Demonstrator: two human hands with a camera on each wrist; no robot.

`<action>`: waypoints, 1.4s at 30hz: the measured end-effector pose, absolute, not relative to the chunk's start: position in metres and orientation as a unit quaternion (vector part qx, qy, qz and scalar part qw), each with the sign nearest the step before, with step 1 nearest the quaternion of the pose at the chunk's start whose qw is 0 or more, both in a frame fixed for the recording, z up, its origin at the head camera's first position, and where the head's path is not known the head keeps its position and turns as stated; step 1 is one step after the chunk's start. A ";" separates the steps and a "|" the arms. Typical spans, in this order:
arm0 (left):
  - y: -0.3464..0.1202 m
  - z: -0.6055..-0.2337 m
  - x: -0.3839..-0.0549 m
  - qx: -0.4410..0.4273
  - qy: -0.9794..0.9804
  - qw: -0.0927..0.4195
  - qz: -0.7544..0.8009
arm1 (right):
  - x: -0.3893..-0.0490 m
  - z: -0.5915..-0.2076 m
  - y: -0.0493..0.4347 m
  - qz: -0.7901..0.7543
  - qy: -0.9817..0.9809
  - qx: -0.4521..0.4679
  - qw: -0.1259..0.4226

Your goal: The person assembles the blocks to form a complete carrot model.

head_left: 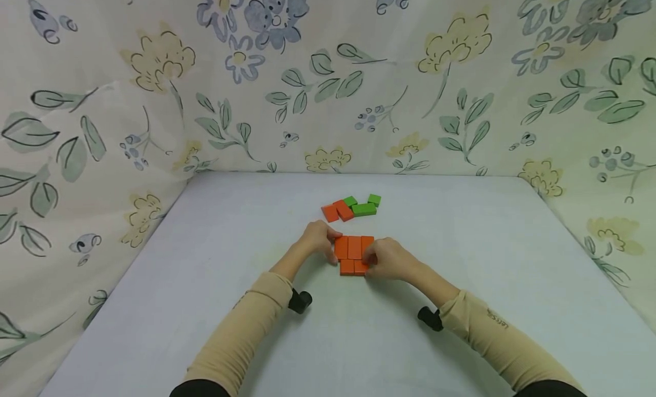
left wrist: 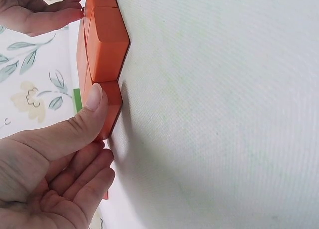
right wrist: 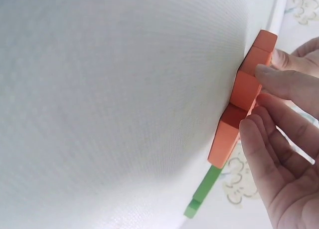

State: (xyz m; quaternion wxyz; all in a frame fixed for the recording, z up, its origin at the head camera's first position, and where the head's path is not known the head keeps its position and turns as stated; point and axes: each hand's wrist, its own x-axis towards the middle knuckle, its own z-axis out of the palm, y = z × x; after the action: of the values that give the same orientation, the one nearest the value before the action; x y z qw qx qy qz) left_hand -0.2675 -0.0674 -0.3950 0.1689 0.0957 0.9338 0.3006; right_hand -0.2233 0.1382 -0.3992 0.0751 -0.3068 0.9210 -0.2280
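Observation:
Several orange blocks lie flat and close together on the white table, three in the far row and two in the near row. My left hand holds the left block of the far row by its edges; its thumb lies on the near face in the left wrist view. At the right side, my right hand grips the right block of the near row, thumb on its near face. The right hand partly covers the far row's right block.
Beyond the group lie two loose orange blocks and several green blocks. The white table ends at a flower-printed cloth at the back and sides. A black wrist camera sits under each forearm.

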 end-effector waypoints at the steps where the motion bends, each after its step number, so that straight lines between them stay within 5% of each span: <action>1: -0.067 -0.395 -0.267 0.096 0.934 0.169 0.301 | -0.224 -0.400 0.139 -0.228 0.921 -0.308 0.074; 17: -0.066 -0.394 -0.267 0.087 0.934 0.172 0.301 | -0.232 -0.395 0.141 -0.269 0.913 -0.295 0.088; 30: -0.067 -0.399 -0.270 0.082 0.930 0.177 0.313 | -0.292 -0.385 0.128 -0.319 0.929 -0.148 0.116; 42: -0.069 -0.397 -0.269 0.093 0.929 0.169 0.317 | -0.345 -0.428 0.112 -0.287 0.943 -0.150 0.077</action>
State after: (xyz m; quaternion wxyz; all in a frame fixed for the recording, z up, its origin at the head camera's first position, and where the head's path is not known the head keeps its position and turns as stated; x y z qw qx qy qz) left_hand -0.2692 -0.0686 -0.3970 0.1694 0.0934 0.9285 0.3169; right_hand -0.3446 0.1118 -0.4278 0.0765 -0.1504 0.9431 -0.2865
